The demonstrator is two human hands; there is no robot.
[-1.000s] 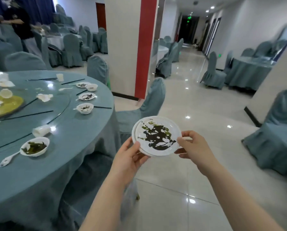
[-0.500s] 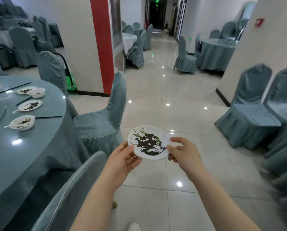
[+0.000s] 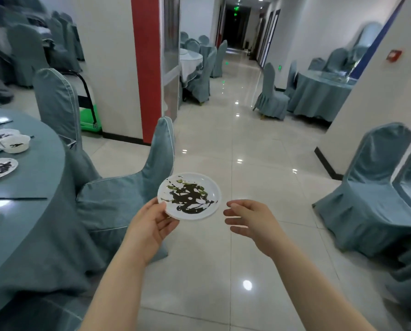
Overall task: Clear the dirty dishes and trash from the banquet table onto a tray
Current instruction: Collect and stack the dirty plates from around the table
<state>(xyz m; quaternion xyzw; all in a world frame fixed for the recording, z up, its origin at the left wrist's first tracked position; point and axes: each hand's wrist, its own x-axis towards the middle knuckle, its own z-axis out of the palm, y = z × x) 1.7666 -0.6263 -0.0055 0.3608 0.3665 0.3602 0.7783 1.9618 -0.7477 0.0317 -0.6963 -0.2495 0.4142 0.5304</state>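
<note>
Released from the plate (image 3: 189, 196), right hand (image 3: 248, 217) hovers slack-fingered beside it; left hand (image 3: 149, 222) grips its rim.

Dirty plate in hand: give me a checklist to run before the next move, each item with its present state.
1. Grip on the plate: ok. The left hand holds its near-left rim, thumb on top.
2. Plate level, so the dark leftovers stay on: ok. It looks close to flat.
3. Right hand free: ok. It is open beside the plate and apart from it.
4. Tray in sight: not ok. No tray shows in this view.
5. Floor ahead free of obstacles: ok. The tiled aisle is bare between the chair and the chairs on the right.
6. Table cleared: not ok. A bowl and more dirty plates remain.
</note>
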